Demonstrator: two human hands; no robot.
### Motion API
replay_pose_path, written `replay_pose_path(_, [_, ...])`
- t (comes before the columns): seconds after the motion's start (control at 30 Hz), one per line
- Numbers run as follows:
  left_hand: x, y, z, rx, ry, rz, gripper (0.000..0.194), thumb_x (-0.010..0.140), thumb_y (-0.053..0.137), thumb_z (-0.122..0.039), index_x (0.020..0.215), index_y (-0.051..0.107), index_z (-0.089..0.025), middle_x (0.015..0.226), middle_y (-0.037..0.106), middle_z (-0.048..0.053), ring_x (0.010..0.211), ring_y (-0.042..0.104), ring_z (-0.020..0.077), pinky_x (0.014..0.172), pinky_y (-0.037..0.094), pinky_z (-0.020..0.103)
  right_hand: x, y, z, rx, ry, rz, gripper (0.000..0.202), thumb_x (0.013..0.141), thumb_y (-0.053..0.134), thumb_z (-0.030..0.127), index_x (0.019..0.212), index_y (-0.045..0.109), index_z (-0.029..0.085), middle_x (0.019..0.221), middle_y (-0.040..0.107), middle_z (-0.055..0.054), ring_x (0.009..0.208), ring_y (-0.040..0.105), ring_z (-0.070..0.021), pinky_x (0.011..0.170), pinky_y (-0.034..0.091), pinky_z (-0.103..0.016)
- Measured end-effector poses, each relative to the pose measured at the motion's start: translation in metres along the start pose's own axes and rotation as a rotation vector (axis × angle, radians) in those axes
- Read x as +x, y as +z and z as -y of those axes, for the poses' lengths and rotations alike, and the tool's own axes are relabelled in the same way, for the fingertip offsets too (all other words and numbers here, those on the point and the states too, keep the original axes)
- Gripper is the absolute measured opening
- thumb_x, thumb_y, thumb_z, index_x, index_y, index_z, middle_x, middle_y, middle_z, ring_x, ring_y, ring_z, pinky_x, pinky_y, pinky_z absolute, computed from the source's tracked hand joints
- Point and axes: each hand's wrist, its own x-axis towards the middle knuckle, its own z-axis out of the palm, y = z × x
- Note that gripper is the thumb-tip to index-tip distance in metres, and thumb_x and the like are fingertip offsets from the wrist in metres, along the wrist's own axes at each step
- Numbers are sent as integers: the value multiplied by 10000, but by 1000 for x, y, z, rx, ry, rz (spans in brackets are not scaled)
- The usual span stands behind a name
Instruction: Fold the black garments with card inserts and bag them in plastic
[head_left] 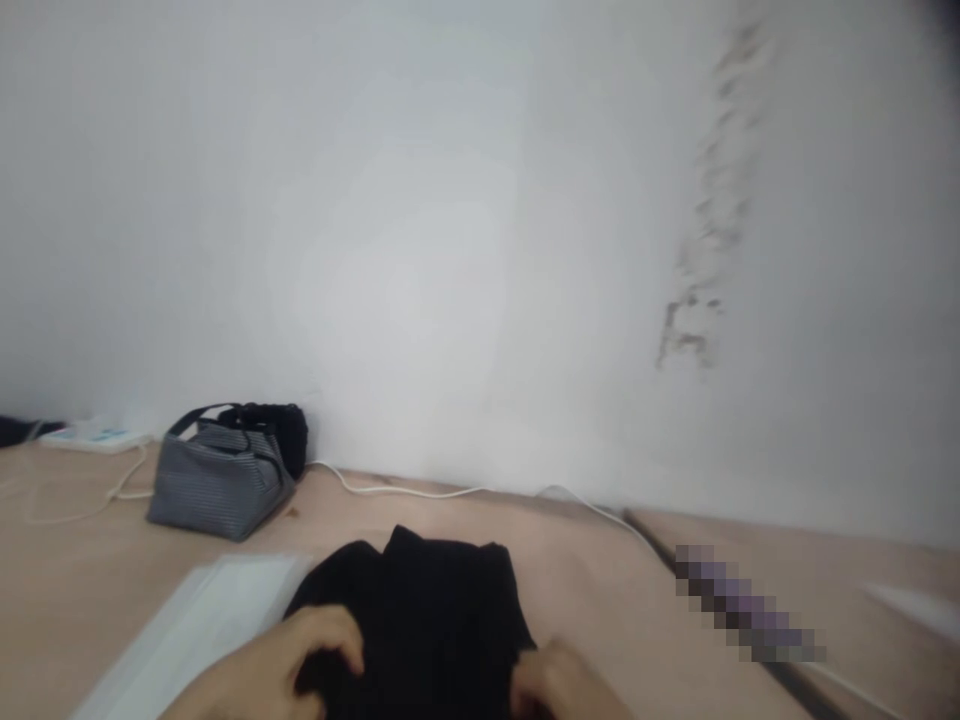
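Observation:
A black cloth (435, 610) lies on the light brown tabletop (592, 580) at the bottom centre. My left hand (300, 660) is at its left side, fingers curled, with black fabric showing between thumb and fingers. At the cloth's right edge my right hand (559, 680) has its fingers bent against the fabric; the lower part of that hand runs out of view. A flat whitish sheet or clear plastic bag (202, 620) rests beside the cloth on the left, partly behind my left forearm.
A grey bag with a black handle (217, 480) stands near the wall at the left. A white power strip (97, 436) sits behind it. A white cable (420, 493) runs along the wall. At the right, a blurred, pixelated item (742, 605) lies by a dark table seam.

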Motion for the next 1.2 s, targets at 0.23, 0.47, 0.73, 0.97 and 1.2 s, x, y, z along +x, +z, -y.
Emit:
replay_pose_path(0.23, [63,22,45,442,-576,-340,319,809,445,-212,1086,575,-123,1079,620,132,1019,543,255,883,381,369,91,3,2,85,99,-229,264,802,421,187,871,676,195,906,681,-57,877,605,-177,799,408,-261])
replay_pose_path(0.47, [67,32,50,526,-644,-348,318,868,366,-181,1125,553,-178,1121,624,83,1018,562,218,857,379,332,164,53,0,86,188,-261,359,734,538,152,1088,595,178,1092,621,-67,1003,570,-193,853,412,-272])
replay_pose_path(0.73, [82,11,49,559,-664,-370,363,920,254,-210,1219,458,-213,1092,623,79,900,613,223,733,430,321,179,55,0,49,232,-362,286,831,370,95,877,645,154,948,611,-111,892,591,-185,798,426,-265])
replay_pose_path(0.97, [88,9,39,583,-673,-350,416,849,385,-158,1261,445,-144,1236,525,151,1129,470,295,902,362,429,164,47,16,31,201,-250,421,801,492,170,1221,501,139,1293,456,-163,1096,518,-243,904,403,-336])
replay_pose_path(1.2, [36,65,-8,332,-492,41,484,784,488,-527,1251,368,-481,1415,302,-19,1299,189,377,1013,143,641,70,47,13,-34,-62,8,529,792,431,610,1289,309,477,1404,306,-19,1260,238,-405,923,183,-709])
